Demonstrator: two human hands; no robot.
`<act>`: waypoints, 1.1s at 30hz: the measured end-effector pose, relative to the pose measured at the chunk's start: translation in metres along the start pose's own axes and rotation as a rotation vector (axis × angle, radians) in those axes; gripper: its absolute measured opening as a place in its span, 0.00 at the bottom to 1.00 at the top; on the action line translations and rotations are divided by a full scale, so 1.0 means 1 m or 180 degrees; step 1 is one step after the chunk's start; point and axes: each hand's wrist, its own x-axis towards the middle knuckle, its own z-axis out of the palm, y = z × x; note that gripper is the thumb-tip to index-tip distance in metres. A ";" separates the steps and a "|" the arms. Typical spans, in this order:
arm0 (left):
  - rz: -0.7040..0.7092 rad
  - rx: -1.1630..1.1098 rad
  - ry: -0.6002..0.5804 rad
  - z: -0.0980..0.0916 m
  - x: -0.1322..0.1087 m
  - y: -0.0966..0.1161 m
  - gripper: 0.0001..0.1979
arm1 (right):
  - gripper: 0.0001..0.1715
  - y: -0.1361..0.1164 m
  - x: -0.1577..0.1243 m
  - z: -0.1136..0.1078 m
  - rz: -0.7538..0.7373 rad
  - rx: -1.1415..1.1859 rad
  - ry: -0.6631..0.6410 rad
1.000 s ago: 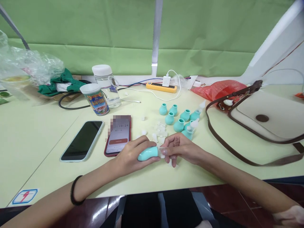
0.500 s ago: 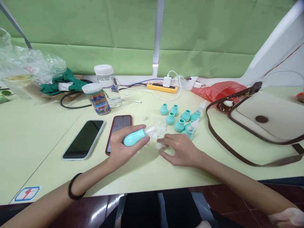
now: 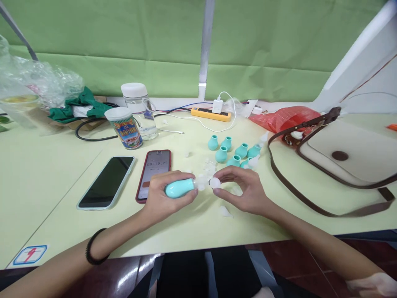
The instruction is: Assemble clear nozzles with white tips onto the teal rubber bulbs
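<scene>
My left hand [image 3: 161,198] is wrapped round a teal rubber bulb [image 3: 179,188] with a clear plastic fitting on its right end, held just above the pale table [image 3: 56,165]. Facing that end, my right hand [image 3: 245,190] pinches a small white cap [image 3: 214,183] between thumb and forefinger. Several more teal bulbs [image 3: 231,151] stand in a group behind my right hand. Loose clear and white small parts [image 3: 209,167] lie between the hands and the bulbs, and one white piece [image 3: 224,211] lies on the table below my right hand.
A red phone [image 3: 155,171] and a black phone [image 3: 107,182] lie left of my hands. Behind them stand a printed can [image 3: 124,128] and a glass jar [image 3: 138,109]. At the back lies a yellow power strip [image 3: 211,114]. A cream bag with a brown strap [image 3: 347,157] fills the right.
My right hand lifted a white cap off the table and brought it up to the bulb's end. My left hand lowered the bulb slightly and turned it level.
</scene>
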 end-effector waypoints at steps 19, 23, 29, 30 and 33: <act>-0.0458 -0.0380 -0.0947 -0.002 0.001 -0.009 0.07 | 0.06 0.009 0.000 -0.006 -0.0615 0.0007 -0.0430; -0.0424 -0.0514 -0.1078 -0.001 0.000 -0.009 0.07 | 0.04 0.012 0.001 -0.004 -0.0441 0.0238 -0.0630; -0.0311 -0.0521 -0.0970 -0.001 -0.001 -0.007 0.07 | 0.04 0.011 0.003 0.000 -0.0035 0.0570 -0.0557; -0.0300 -0.0511 -0.0963 -0.001 -0.001 -0.007 0.07 | 0.04 0.011 0.003 0.001 0.0004 0.0595 -0.0556; -0.0294 -0.0476 -0.0963 -0.001 -0.001 -0.006 0.08 | 0.05 0.012 0.002 0.002 0.0145 0.0704 -0.0404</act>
